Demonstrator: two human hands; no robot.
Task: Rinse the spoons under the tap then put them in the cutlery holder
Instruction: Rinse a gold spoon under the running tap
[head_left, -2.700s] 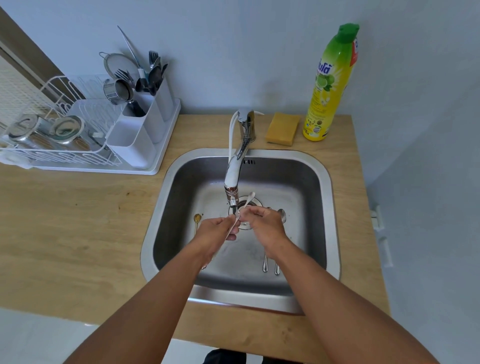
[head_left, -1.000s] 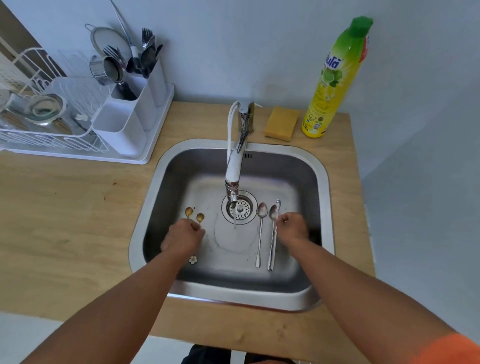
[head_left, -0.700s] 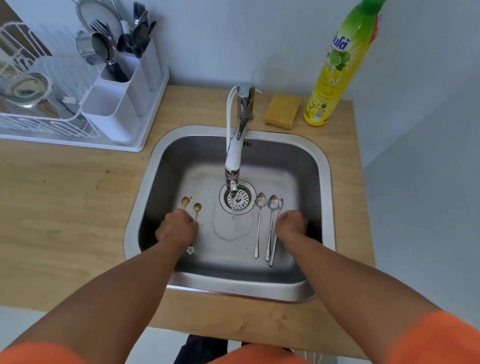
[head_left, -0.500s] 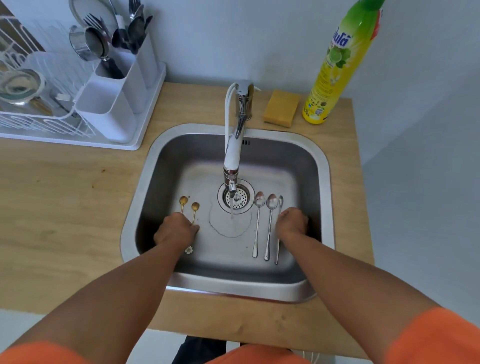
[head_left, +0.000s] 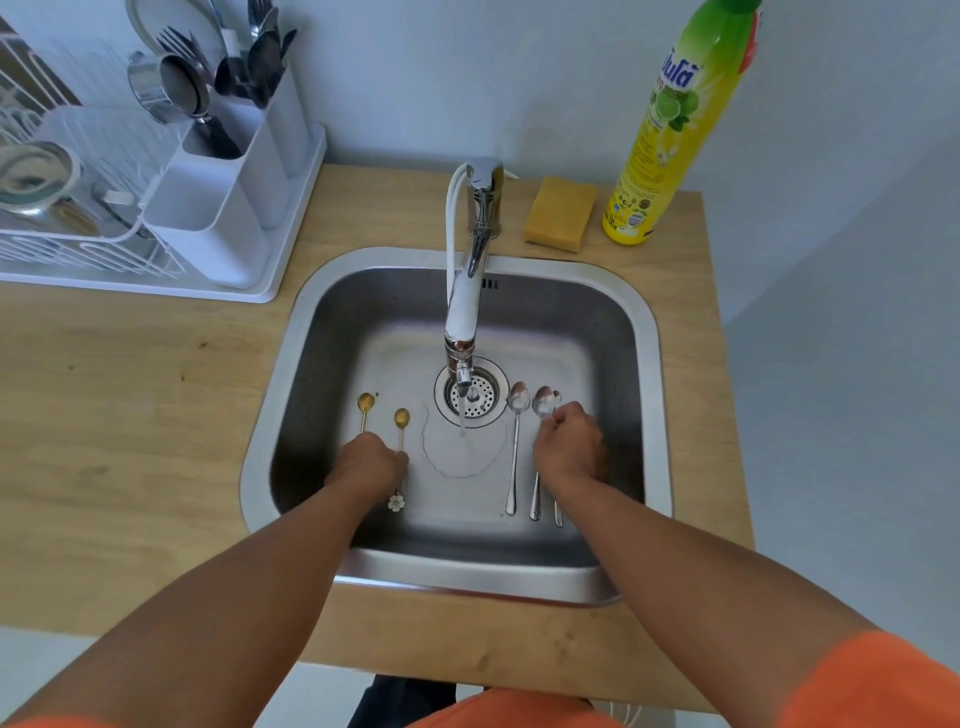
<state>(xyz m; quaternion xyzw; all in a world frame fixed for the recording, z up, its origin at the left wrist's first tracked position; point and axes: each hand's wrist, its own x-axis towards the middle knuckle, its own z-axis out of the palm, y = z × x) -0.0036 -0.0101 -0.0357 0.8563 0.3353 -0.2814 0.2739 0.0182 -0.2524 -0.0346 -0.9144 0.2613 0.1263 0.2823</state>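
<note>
while water runs, hands (head_left: 368, 464) curl over spoons (head_left: 514, 447) in sink (head_left: 644, 332).

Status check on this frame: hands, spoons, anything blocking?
Left hand down on gold spoons, right hand on silver spoons; grips unclear. Five spoons on sink floor. Tap running. Nothing blocking.

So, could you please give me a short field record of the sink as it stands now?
tap: running, thin stream falling by the drain
gold spoons: two, flat on the sink floor, left of the drain
silver spoons: three, side by side, right of the drain
left hand: fingers curled over the gold spoon handles
right hand: fingers curled over the two rightmost silver spoons
cutlery holder: on the counter, far left, already holding cutlery
</note>
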